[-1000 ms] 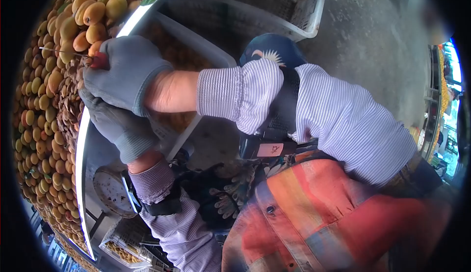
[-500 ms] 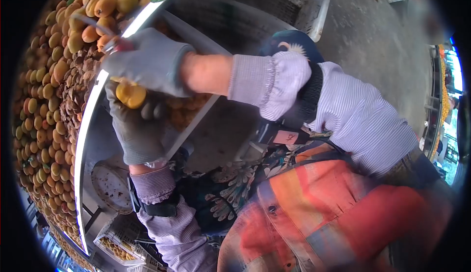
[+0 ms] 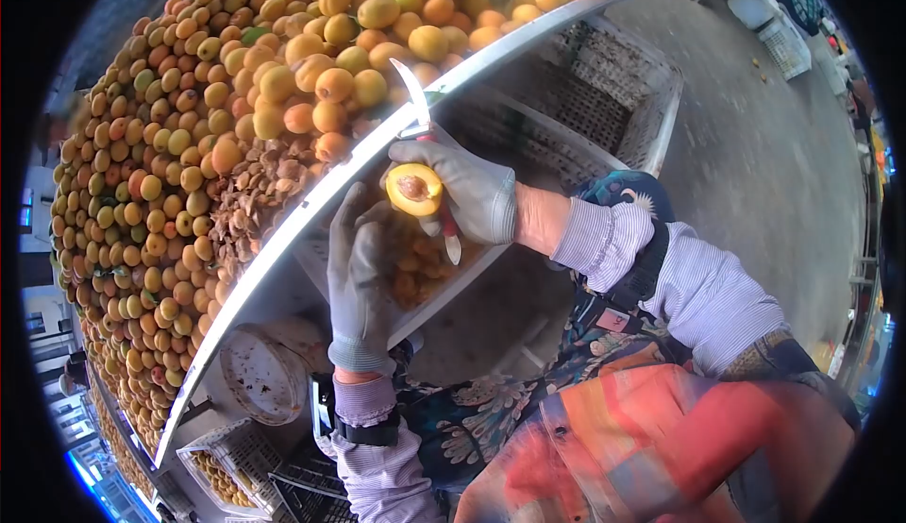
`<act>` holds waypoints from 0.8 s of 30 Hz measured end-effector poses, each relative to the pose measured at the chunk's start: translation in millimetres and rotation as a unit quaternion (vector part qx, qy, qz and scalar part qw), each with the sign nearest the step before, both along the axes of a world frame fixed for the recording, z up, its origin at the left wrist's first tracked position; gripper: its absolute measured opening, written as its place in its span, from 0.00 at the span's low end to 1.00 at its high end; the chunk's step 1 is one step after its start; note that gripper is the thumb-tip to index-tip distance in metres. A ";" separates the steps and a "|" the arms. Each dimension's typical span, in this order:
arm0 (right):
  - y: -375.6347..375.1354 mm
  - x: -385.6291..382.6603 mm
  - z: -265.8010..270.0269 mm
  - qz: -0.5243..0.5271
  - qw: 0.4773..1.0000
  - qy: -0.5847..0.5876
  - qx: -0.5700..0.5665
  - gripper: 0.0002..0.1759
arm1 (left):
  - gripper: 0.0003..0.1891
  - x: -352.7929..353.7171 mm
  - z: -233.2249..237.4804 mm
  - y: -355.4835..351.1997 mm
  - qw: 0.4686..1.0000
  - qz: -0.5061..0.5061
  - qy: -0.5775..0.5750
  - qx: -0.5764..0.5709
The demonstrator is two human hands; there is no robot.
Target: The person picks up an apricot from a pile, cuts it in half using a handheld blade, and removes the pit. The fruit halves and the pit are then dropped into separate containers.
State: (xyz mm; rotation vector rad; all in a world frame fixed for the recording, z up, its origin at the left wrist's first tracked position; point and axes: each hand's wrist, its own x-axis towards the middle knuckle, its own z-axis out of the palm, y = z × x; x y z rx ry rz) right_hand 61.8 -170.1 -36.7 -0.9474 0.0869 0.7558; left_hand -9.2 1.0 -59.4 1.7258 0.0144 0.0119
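My right hand (image 3: 467, 193), in a grey glove, holds a knife (image 3: 412, 89) with a red handle and a curved blade pointing up. The same hand grips a halved yellow fruit (image 3: 413, 189), its cut face showing a brown pit. Just left of and below the fruit is my left hand (image 3: 359, 273), also gloved, with its fingers apart and nothing visible in them. Below both hands, a pale crate (image 3: 434, 304) contains orange fruit pieces (image 3: 411, 273), partly hidden by the hands.
Whole fruit (image 3: 170, 183) is heaped behind a white table edge (image 3: 302, 211), beside a pile of brown pits (image 3: 255, 197). A dirty white bucket (image 3: 264, 377) stands below. Crates are at the lower left (image 3: 231, 462) and upper right (image 3: 661, 112).
The view has shifted, showing more of the heap. My hands have separated; the fruit that was in my left hand is now in my right, its pit exposed. My left fingers have opened.
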 end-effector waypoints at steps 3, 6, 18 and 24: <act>7.4 -1.9 -9.7 -0.003 0.999 -0.035 -0.007 0.15 | 0.39 -3.5 13.8 -23.7 0.988 -0.041 0.010 -0.147; 14.5 -7.5 -3.4 -0.008 0.986 -0.144 -0.080 0.17 | 0.42 -4.3 8.6 -34.2 0.977 -0.024 -0.004 -0.213; -2.7 6.6 43.1 -0.178 0.977 -0.103 0.046 0.11 | 0.32 -5.1 -2.7 -21.2 0.989 0.033 -0.016 -0.146; -5.1 -5.7 53.3 -0.111 0.964 -0.239 0.029 0.14 | 0.31 -5.9 0.1 -38.9 0.991 -0.024 0.026 -0.130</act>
